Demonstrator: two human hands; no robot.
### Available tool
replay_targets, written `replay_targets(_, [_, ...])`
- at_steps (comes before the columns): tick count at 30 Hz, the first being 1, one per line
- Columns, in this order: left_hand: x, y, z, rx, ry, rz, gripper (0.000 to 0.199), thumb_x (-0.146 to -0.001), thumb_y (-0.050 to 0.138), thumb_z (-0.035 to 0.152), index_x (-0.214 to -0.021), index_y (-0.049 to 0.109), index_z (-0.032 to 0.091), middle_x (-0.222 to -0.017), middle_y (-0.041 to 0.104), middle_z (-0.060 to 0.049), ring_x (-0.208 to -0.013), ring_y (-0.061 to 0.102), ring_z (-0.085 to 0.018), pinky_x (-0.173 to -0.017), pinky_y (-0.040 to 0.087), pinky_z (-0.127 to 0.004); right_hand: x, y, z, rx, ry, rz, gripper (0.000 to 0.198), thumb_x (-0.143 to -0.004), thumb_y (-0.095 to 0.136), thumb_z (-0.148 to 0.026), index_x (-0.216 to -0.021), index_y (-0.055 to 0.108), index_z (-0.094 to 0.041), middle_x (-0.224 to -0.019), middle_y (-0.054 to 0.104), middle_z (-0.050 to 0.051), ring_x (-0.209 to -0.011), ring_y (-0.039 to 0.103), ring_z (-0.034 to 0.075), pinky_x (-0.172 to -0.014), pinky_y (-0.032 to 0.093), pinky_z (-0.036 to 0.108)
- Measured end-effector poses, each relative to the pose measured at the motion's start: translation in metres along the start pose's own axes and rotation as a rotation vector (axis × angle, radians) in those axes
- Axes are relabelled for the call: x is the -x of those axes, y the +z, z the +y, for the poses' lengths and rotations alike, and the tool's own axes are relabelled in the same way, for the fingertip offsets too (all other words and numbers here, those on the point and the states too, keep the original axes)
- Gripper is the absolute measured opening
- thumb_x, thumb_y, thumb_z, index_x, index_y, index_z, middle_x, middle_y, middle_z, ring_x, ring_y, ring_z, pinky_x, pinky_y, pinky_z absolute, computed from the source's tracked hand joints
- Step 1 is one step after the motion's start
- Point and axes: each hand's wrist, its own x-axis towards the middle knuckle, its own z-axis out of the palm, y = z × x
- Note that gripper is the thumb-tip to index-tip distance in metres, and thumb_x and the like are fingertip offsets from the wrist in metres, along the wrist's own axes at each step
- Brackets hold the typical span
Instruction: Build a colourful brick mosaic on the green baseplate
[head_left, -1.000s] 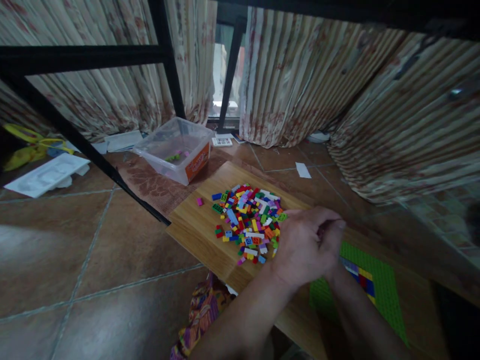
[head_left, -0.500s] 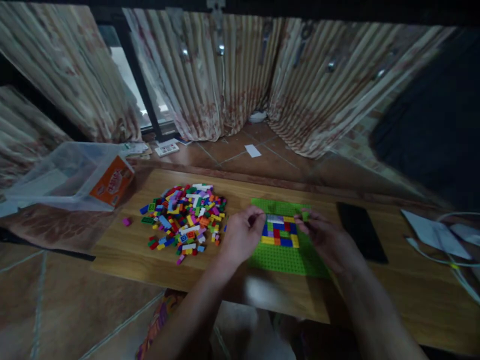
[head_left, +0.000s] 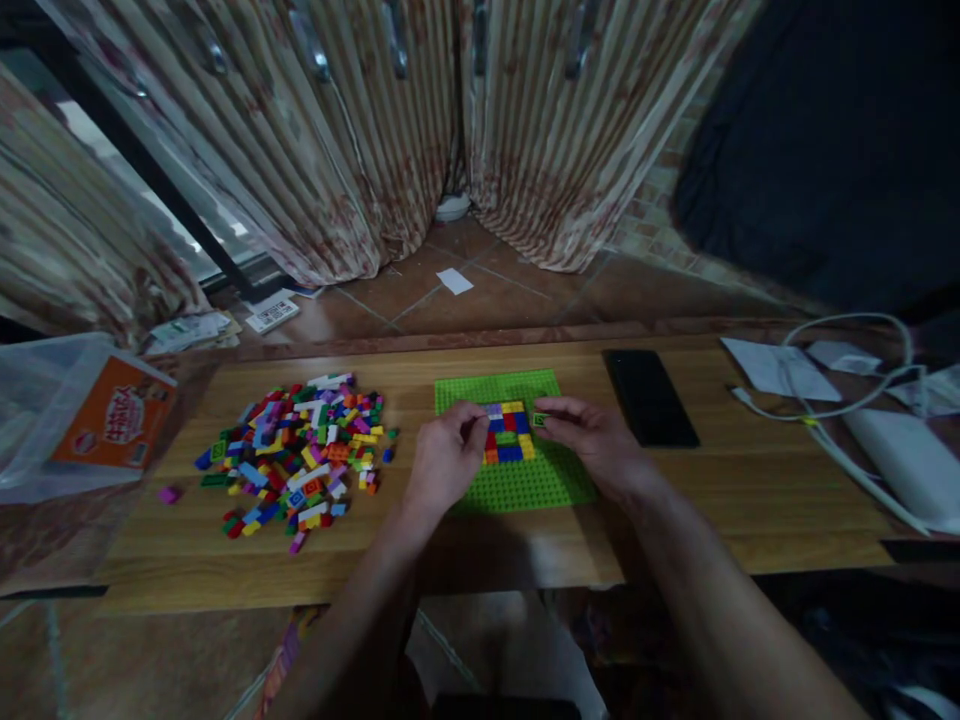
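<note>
The right hand [head_left: 592, 440] pinches a small green toy brick [head_left: 539, 420] beside a multicoloured brick mosaic [head_left: 513, 424] on a studded lime baseplate [head_left: 525, 492]; left hand [head_left: 445, 452] curled, grip unclear.

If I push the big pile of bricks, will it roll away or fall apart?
The pile of bricks would probably spread apart, since it looks loose and jumbled. Its boxy pieces likely wouldn't roll. Each is probably light, looking smaller than the left hand.

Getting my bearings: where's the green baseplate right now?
In the head view, the green baseplate lies on the wooden table just right of centre, between the brick pile at left and the flat black slab at right.
</note>
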Motion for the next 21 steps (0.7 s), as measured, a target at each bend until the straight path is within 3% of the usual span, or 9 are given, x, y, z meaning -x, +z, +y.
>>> replay_targets(4, [0.001,-0.001,0.000,-0.064,0.005,-0.021,0.017,-0.089,0.051,0.020,-0.086,0.067,0.020,-0.076,0.070,0.000,-0.063,0.061,-0.012,-0.062,0.043,-0.021,-0.001,0.003,0.003,0.203,-0.127,0.021,0.031,-0.067,0.076,-0.025,-0.097,0.074,-0.020,-0.095,0.076,0.003,-0.086,0.069,0.018,-0.089,0.053,0.038])
replay_targets(8, [0.000,-0.005,-0.003,-0.083,0.004,-0.034,0.016,-0.089,0.052,0.020,-0.089,0.068,0.020,-0.080,0.073,-0.001,-0.070,0.066,-0.014,-0.067,0.046,-0.023,0.003,0.014,0.009,0.460,-0.375,0.074,0.020,-0.079,0.066,-0.023,-0.096,0.075,-0.024,-0.099,0.076,0.004,-0.092,0.070,0.020,-0.091,0.052,0.039])
replay_targets(14, [0.000,-0.006,-0.009,-0.105,0.016,-0.026,0.015,-0.089,0.053,0.019,-0.090,0.068,0.020,-0.082,0.074,-0.002,-0.072,0.067,-0.015,-0.069,0.048,-0.024,0.011,0.030,0.014,0.815,-0.675,0.038,0.024,-0.086,0.058,-0.017,-0.098,0.076,-0.027,-0.096,0.076,0.004,-0.089,0.068,0.022,-0.085,0.052,0.038])
replay_targets(21, [0.001,-0.007,-0.008,-0.139,0.024,-0.039,0.015,-0.090,0.053,0.019,-0.091,0.068,0.021,-0.083,0.073,-0.002,-0.073,0.068,-0.015,-0.069,0.048,-0.025,0.010,0.036,0.016,1.079,-0.769,0.052,0.027,-0.088,0.054,-0.014,-0.104,0.075,-0.021,-0.096,0.075,0.009,-0.087,0.065,0.024,-0.085,0.049,0.039])
